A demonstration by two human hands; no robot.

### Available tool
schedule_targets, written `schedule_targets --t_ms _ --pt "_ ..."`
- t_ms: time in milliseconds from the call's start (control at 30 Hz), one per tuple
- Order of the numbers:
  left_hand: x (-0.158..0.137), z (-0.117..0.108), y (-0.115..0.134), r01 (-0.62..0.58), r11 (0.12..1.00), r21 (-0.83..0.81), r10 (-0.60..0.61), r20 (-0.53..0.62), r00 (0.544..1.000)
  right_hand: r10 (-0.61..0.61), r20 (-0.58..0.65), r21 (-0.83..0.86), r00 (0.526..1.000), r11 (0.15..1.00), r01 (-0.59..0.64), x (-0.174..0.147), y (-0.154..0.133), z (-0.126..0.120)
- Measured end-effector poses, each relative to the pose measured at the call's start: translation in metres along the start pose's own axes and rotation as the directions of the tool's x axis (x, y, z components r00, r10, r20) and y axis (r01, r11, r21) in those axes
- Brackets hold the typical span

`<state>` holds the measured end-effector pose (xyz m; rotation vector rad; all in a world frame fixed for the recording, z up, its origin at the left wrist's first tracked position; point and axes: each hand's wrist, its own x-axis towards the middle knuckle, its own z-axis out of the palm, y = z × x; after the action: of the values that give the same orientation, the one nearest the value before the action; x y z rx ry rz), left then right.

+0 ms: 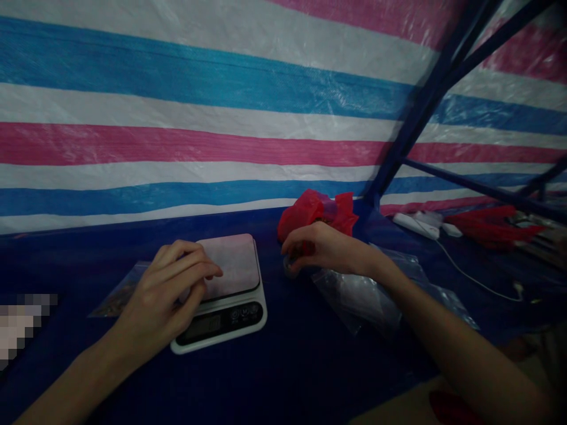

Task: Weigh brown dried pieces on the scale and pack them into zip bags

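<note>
My left hand rests over the left side of a white digital kitchen scale, its fingers loosely bent and apart, with nothing seen in them. The scale's display is too dim to read. My right hand is curled around a small clear object, perhaps a little cup, held just right of the scale. Its exact kind is hard to make out. Right behind that hand sits a red plastic bag, its mouth bunched open and its contents mostly hidden.
Clear zip bags lie under my right forearm. A filled clear bag is partly behind my left hand. To the right are a white power strip with a cord and another red bag. A blue metal frame rises behind.
</note>
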<state>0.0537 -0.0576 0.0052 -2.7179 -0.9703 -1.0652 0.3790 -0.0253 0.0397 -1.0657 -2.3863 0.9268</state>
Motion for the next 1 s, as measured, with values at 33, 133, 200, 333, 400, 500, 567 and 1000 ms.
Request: schedule_targets --t_ms 33,133,200,333,400,500,567,1000 --pt "0.000 0.000 0.000 0.005 1.000 -0.001 -0.005 0.002 1.000 0.000 -0.012 0.005 1.000 1.000 0.000 0.000 0.000 0.001" --pt "0.000 0.000 0.002 0.015 1.000 -0.013 -0.014 0.017 1.000 0.004 -0.055 0.001 0.998 1.000 -0.004 0.001 0.002 0.004" --pt "0.001 0.000 0.003 0.007 1.000 -0.029 -0.007 0.025 1.000 -0.007 -0.068 -0.006 0.998 1.000 0.006 0.002 0.004 0.006" --pt "0.003 -0.001 0.004 -0.016 0.999 -0.047 0.018 0.022 1.000 -0.086 -0.108 -0.020 0.990 0.996 0.085 0.002 0.001 0.002" --pt "0.003 -0.001 0.004 -0.023 0.999 -0.046 0.024 0.017 1.000 -0.095 -0.264 -0.124 0.960 0.990 0.064 0.000 0.000 -0.006" --pt "0.002 -0.002 0.002 -0.025 0.999 -0.039 0.025 0.011 1.000 -0.017 -0.523 -0.356 0.852 0.913 -0.200 -0.005 0.011 -0.023" --pt "0.001 -0.002 0.000 -0.020 0.999 -0.035 0.021 0.011 1.000 0.079 -0.560 -0.474 0.825 0.786 -0.397 -0.009 0.027 -0.032" --pt "0.002 -0.002 -0.006 -0.007 1.000 -0.010 0.007 -0.003 1.000 0.170 -0.320 -0.567 0.932 0.754 -0.332 -0.003 0.080 -0.024"
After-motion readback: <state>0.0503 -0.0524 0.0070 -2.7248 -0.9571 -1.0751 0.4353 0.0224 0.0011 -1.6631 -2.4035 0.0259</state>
